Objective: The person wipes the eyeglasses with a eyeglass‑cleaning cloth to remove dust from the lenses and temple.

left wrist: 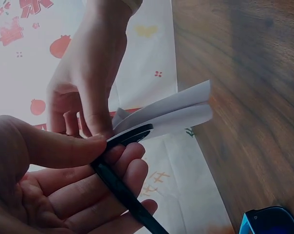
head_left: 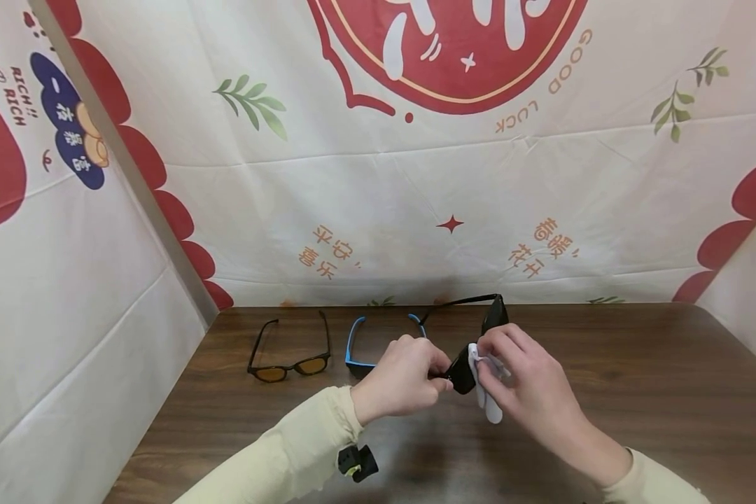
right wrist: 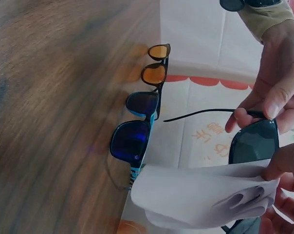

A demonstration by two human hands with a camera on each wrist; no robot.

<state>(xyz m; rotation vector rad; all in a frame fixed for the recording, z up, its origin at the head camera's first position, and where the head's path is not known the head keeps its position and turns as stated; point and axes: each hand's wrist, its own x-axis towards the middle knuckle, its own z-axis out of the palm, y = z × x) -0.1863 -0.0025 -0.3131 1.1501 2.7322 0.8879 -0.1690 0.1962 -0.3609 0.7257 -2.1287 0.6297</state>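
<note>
- Black sunglasses (head_left: 462, 371) are hovering over the table (head_left: 642, 392), right of centre in the lower half of the head frame, one lens sitting higher than the other and one temple arm stretching leftward from the upper lens.
- Left hand (head_left: 406, 378) is pinching the sunglasses' frame beside the lower lens, thumb and fingers clamped together on it; in the left wrist view, the other temple arm is running across the fingers toward the bottom edge.
- Right hand (head_left: 529, 371) is gripping a white cloth (head_left: 493, 409) between thumb and fingers; the cloth is pressing against the sunglasses and hanging below them in the head frame.
- In the right wrist view, the cloth is covering the middle of the sunglasses, with one dark lens showing above it and part of the other below.
- Blue-and-black sunglasses (head_left: 359, 365) are resting on the table at lower centre of the head frame, partly hiding behind the left hand.
- Amber-lensed glasses (head_left: 271, 374) are lying farther left, their temple arms pointing toward the printed backdrop (head_left: 365, 189).
- Pale sleeves (head_left: 290, 448) are covering both forearms along the bottom edge.
</note>
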